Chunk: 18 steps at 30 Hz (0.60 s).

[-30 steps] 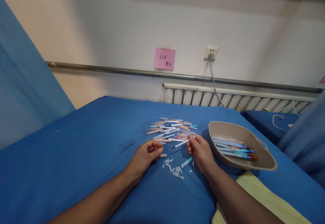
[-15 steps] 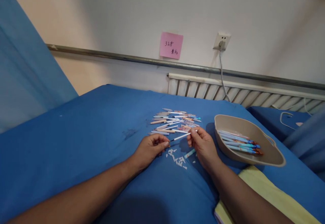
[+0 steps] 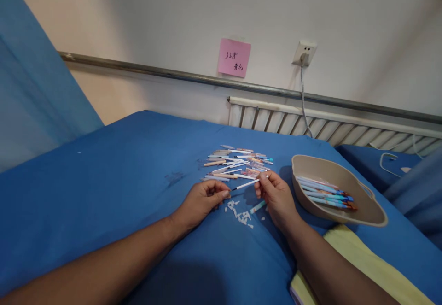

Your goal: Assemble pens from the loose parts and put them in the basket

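My right hand [image 3: 276, 199] is closed on the back end of a thin white pen refill [image 3: 246, 184], which slants down to the left. My left hand [image 3: 203, 201] rests on the blue sheet [image 3: 120, 180], its fingers pinched together right at the refill's dark tip; what they pinch is too small to see. Just beyond both hands lies a loose pile of pens and refills [image 3: 235, 164]. Small white bits [image 3: 241, 215] and a short teal pen piece [image 3: 257, 207] lie on the sheet between my hands.
A beige oval tray [image 3: 366, 222] to the right of my right hand holds several blue pens [image 3: 324, 193]. A yellow cloth [image 3: 359, 259] lies under my right forearm. Behind are a radiator [image 3: 311, 125], a wall socket with cable [image 3: 304, 52], a pink note [image 3: 234, 57] and a blue curtain [image 3: 34, 102].
My left hand has moved up to the tip of the refill, and the beige barrel at its fingers a second ago is out of sight. The camera has tilted slightly.
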Each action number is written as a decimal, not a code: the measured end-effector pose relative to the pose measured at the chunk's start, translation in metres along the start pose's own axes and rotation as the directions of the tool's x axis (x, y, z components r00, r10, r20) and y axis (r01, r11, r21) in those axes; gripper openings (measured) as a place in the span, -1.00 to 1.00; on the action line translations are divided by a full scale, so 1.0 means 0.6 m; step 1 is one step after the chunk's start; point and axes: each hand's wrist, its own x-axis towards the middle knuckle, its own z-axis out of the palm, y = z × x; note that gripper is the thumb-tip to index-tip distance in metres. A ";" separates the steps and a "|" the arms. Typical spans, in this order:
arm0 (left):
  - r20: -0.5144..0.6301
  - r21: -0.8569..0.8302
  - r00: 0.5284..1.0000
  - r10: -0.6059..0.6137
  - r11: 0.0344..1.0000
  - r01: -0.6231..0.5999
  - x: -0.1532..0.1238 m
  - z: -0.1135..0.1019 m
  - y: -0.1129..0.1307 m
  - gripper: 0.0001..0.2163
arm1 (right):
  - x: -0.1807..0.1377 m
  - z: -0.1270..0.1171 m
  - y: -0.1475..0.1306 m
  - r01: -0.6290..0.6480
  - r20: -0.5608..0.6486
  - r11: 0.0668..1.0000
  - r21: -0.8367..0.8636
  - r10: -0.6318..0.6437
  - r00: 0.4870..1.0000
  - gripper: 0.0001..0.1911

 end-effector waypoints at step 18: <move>-0.092 0.158 0.979 0.179 0.974 -0.164 -0.011 0.002 0.015 -0.83 | -0.014 0.014 -0.006 -0.106 0.161 0.972 -0.212 0.142 0.977 -0.66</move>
